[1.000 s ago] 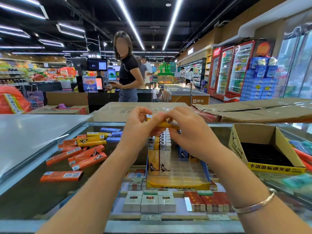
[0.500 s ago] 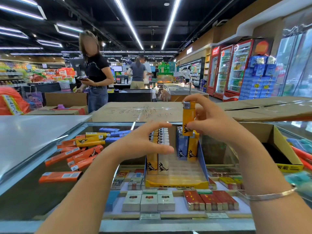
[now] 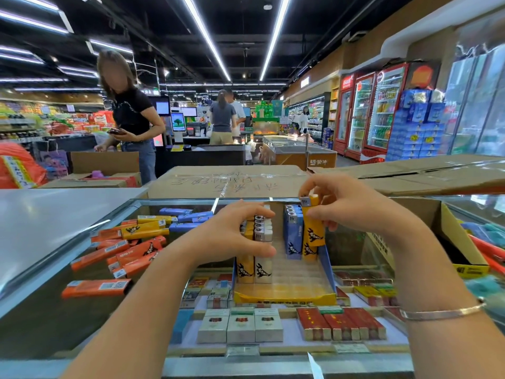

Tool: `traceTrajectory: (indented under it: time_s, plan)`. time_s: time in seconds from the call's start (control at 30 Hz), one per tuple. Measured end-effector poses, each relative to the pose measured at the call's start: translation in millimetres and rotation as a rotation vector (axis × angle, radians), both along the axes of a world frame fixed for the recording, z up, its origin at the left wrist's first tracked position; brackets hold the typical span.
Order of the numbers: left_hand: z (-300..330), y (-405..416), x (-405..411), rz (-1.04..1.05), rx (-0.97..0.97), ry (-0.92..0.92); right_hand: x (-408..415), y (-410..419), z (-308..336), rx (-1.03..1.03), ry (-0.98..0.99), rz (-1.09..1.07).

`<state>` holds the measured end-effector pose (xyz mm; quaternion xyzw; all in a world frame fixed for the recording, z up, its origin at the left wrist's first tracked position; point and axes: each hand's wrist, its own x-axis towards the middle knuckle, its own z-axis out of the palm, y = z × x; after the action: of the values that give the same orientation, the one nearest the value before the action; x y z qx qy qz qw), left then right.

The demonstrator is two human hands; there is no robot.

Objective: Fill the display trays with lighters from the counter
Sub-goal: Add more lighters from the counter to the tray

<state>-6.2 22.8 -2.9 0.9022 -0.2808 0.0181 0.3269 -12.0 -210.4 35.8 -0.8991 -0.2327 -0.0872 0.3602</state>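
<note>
My right hand (image 3: 352,206) has its grip closed on a yellow lighter (image 3: 313,222), fingers pinching it near the metal cap, and holds it upright with its base at the tops of the lighters standing at the right side of the display tray (image 3: 284,296). I judge this the seating step: the lighter is being lowered into a slot in the right-hand rows. The next move, as I read it, calls for keeping it vertical and pressing it straight down beside its neighbours without knocking them over.

Just left of that grip stand a few blue lighters (image 3: 292,233) in the tray, with another yellow one below my held lighter. Further left, my left hand (image 3: 235,236) curls over the tops of the white and yellow lighters (image 3: 257,258) on the tray's left side, thumb at their front, gripping them steady. Between the two groups the tray's middle rows show bare ribbed slots, and the front rows are unfilled too, so the tray looks well short of full.

Well left of both hands, loose orange, yellow and blue lighters (image 3: 131,247) lie flat on the glass bench (image 3: 54,310). To the right of my right-hand grip sits an open cardboard box (image 3: 453,236); I cannot tell its contents.
</note>
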Motion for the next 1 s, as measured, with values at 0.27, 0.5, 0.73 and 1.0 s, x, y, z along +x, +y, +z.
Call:
traceTrajectory:
  time_s: [0.27, 0.5, 0.73, 1.0]
  plan:
    - [1, -1, 0, 0.002, 0.024, -0.001, 3, 9, -5, -0.213, -0.031, -0.097]
    - [1, 0, 0, -0.004, 0.021, 0.006, 2, 8, -6, -0.241, -0.111, -0.131]
    - [-1, 0, 3, -0.006, 0.034, 0.009, 4, 10, -9, -0.325, -0.125, -0.16]
    - [2, 1, 0, -0.049, -0.012, 0.036, 9, 8, -13, -0.334, -0.049, -0.146]
